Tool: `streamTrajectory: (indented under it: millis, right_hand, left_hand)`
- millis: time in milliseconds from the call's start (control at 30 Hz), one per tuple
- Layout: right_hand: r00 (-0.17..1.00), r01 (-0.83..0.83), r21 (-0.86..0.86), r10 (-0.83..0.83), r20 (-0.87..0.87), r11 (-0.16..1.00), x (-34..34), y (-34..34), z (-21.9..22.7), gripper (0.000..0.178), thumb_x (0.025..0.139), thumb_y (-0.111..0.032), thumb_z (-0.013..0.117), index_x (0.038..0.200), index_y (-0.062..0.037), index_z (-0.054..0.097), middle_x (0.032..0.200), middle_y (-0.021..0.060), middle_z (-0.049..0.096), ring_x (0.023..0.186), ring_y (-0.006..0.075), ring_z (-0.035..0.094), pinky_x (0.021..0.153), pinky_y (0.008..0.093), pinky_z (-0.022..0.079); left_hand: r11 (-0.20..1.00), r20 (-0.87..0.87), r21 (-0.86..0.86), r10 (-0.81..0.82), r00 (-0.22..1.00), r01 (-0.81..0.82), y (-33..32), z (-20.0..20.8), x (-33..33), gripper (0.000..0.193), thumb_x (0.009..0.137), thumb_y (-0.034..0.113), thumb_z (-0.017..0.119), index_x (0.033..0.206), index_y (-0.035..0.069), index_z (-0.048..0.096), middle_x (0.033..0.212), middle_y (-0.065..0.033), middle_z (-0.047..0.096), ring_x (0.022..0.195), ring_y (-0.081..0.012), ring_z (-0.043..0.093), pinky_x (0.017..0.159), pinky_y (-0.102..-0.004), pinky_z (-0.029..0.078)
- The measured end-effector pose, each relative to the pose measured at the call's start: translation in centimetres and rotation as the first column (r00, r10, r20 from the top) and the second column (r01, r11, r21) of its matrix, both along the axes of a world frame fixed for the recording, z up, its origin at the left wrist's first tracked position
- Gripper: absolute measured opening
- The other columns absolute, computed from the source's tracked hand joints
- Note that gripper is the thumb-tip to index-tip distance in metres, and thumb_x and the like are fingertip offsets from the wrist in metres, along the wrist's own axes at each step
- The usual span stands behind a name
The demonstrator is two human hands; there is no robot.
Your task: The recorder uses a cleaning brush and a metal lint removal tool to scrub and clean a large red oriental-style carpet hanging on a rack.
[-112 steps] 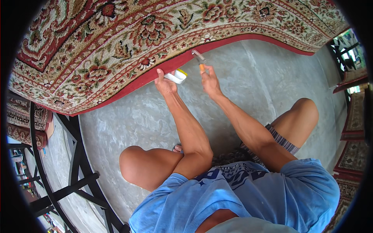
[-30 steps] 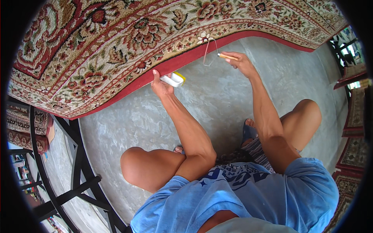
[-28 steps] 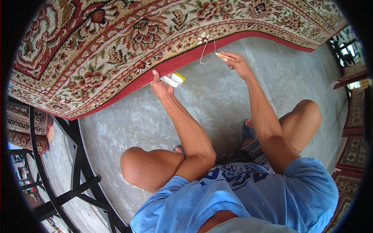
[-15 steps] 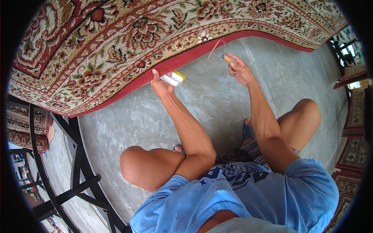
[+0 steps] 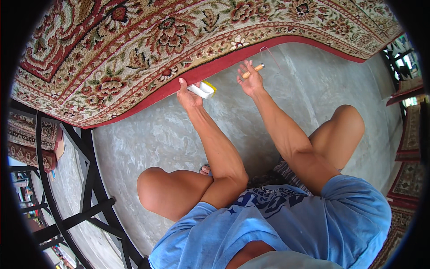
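My left hand (image 5: 190,96) is at the red border of a patterned carpet (image 5: 172,38), its thumb upright against the edge. The same hand holds a white scrub brush (image 5: 204,89) with yellow bristles, the fingers partly hidden behind its handle. Farther right, my right hand (image 5: 253,82) is turned partly palm up below the carpet edge. A small tool with a wooden handle (image 5: 253,71) lies across its loosely curled fingers, with a metal collar at the end. Past that end shows a thin, bent reddish wire or thread (image 5: 272,58); where it joins the tool cannot be made out.
Grey concrete floor (image 5: 152,139) lies between my bent knees and the carpet. A black metal frame (image 5: 89,179) stands at the left, with folded carpets (image 5: 33,139) beyond it. More carpets (image 5: 407,181) hang along the right side.
My right hand has moved left, closer to the brush, and the wooden-handled tool has turned to point right. My left hand and the brush have shifted slightly right.
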State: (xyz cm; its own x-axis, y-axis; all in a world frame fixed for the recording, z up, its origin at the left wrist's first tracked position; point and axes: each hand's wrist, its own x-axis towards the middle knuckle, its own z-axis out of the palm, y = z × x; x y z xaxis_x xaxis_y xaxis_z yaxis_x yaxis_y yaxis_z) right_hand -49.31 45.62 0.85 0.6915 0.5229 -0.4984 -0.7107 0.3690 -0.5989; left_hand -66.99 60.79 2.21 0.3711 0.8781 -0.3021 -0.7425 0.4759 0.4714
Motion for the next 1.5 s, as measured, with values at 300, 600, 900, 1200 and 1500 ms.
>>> streamTrajectory:
  millis: [300, 600, 900, 1200, 1500]
  right_hand:
    - [0.997, 0.011, -0.137, -0.001, 0.076, 0.991, 0.4, 2.3, 1.1, 0.033, 0.093, -0.035, 0.074, 0.115, -0.0145, 0.059, 0.107, 0.0038, 0.066, 0.096, 0.0156, 0.059, 0.078, 0.0362, 0.046]
    - [0.931, -0.125, -0.287, 0.212, 0.299, 0.95, 0.2, -1.6, -0.6, 0.019, 0.097, -0.027, 0.069, 0.103, -0.0096, 0.064, 0.103, 0.0039, 0.069, 0.093, 0.012, 0.059, 0.076, 0.031, 0.046]
    - [0.913, -0.104, -0.428, 0.257, 0.316, 0.898, 0.9, -6.3, -2.2, 0.023, 0.096, -0.028, 0.068, 0.108, -0.0088, 0.07, 0.103, 0.0029, 0.071, 0.09, 0.0129, 0.06, 0.078, 0.0316, 0.047]
    - [0.897, -0.1, -0.808, 0.404, 0.179, 0.58, 6.4, -11.7, -2.0, 0.033, 0.089, -0.02, 0.068, 0.12, -0.0111, 0.072, 0.125, 0.0116, 0.064, 0.117, 0.024, 0.057, 0.099, 0.0414, 0.045]
    - [0.878, -0.039, -0.792, 0.399, 0.263, 0.609, 6.0, -12.6, -0.8, 0.028, 0.088, -0.016, 0.072, 0.115, -0.0095, 0.073, 0.115, 0.0073, 0.067, 0.107, 0.0192, 0.061, 0.097, 0.0387, 0.046]
  left_hand:
    - [0.999, -0.075, -0.045, -0.018, 0.997, 0.015, 0.5, 0.1, 0.1, 0.039, 0.101, 0.022, 0.061, 0.131, -0.001, 0.053, 0.126, -0.018, 0.063, 0.11, -0.0328, 0.064, 0.089, -0.0514, 0.056]
    - [0.999, -0.018, -0.033, -0.022, 1.0, 0.021, 0.3, 0.1, 0.2, 0.04, 0.102, 0.022, 0.06, 0.132, -0.002, 0.052, 0.127, -0.018, 0.062, 0.111, -0.0334, 0.064, 0.091, -0.0513, 0.057]
    - [0.999, 0.012, -0.031, -0.008, 1.0, 0.008, 0.2, -0.4, 1.0, 0.032, 0.103, 0.024, 0.057, 0.122, -0.001, 0.057, 0.111, -0.0166, 0.067, 0.082, -0.0289, 0.06, 0.063, -0.0412, 0.047]
    - [1.0, -0.032, -0.025, -0.014, 0.999, 0.013, -0.3, 0.6, 1.0, 0.038, 0.102, 0.023, 0.058, 0.129, -0.005, 0.052, 0.129, -0.0197, 0.061, 0.115, -0.0341, 0.062, 0.097, -0.0536, 0.054]
    - [0.999, 0.042, -0.039, 0.035, 0.999, -0.033, 0.2, -0.8, 0.7, 0.037, 0.098, 0.017, 0.065, 0.124, -0.007, 0.054, 0.121, -0.0214, 0.064, 0.105, -0.035, 0.066, 0.089, -0.0567, 0.057]
